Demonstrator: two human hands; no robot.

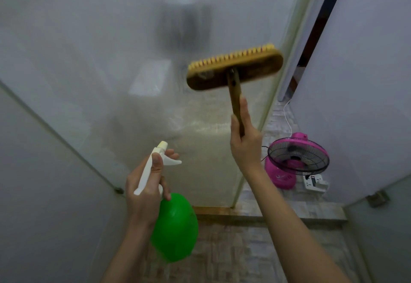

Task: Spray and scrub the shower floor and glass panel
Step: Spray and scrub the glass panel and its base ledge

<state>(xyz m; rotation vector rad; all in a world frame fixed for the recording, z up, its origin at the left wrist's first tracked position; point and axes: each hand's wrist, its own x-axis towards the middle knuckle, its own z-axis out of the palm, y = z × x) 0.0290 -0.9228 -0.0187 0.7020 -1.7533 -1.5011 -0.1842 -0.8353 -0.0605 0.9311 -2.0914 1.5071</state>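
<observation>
My left hand (146,185) grips the white trigger head of a green spray bottle (174,227), its nozzle pointing up toward the frosted glass panel (111,60). My right hand (244,140) grips the wooden handle of a scrub brush (234,68). The brush head is raised, with its yellow bristles against the glass near the panel's right edge. The glass looks wet and streaked in its lower part. The tiled shower floor (233,253) lies below my arms.
A pink fan (291,160) stands on the floor outside the shower, with a white power strip (314,182) and a white cord beside it. A raised threshold (266,216) crosses the doorway. White walls stand close on the left and right; a door is ajar at upper right.
</observation>
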